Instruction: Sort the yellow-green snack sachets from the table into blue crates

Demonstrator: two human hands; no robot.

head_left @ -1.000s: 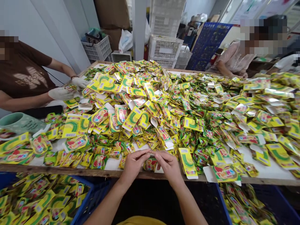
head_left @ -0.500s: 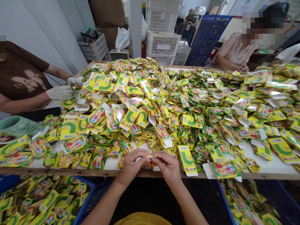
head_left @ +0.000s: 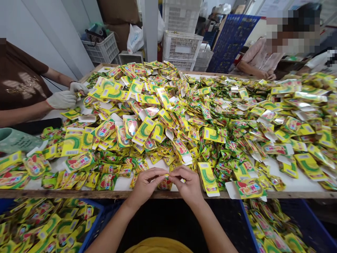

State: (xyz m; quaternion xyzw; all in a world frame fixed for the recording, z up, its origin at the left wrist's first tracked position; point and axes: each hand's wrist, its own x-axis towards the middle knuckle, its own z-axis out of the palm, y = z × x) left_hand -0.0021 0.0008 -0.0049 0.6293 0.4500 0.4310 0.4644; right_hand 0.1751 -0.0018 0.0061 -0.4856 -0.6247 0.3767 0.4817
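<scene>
My left hand [head_left: 146, 183] and my right hand [head_left: 187, 184] meet at the near edge of the wooden table [head_left: 79, 193]. Both are closed in a pinch on one small yellow packet [head_left: 166, 176] held between their fingertips; most of it is hidden by the fingers. Just beyond my hands lies a big heap of yellow-green packets and flat cartons [head_left: 168, 116]. A flat yellow carton [head_left: 207, 178] lies right of my right hand, and another flat carton [head_left: 249, 188] sits further right at the table edge.
Blue bins of packets stand below the table at left [head_left: 47, 225] and right [head_left: 276, 228]. A person in brown with white gloves [head_left: 61, 99] works at the left; another person [head_left: 263, 63] sits at the far right. White crates [head_left: 181, 45] stand behind. A green cup [head_left: 15, 140] lies left.
My fingers have closed tighter on the small packet and shifted slightly. The gloved person's hands moved a little. The view has tipped slightly.
</scene>
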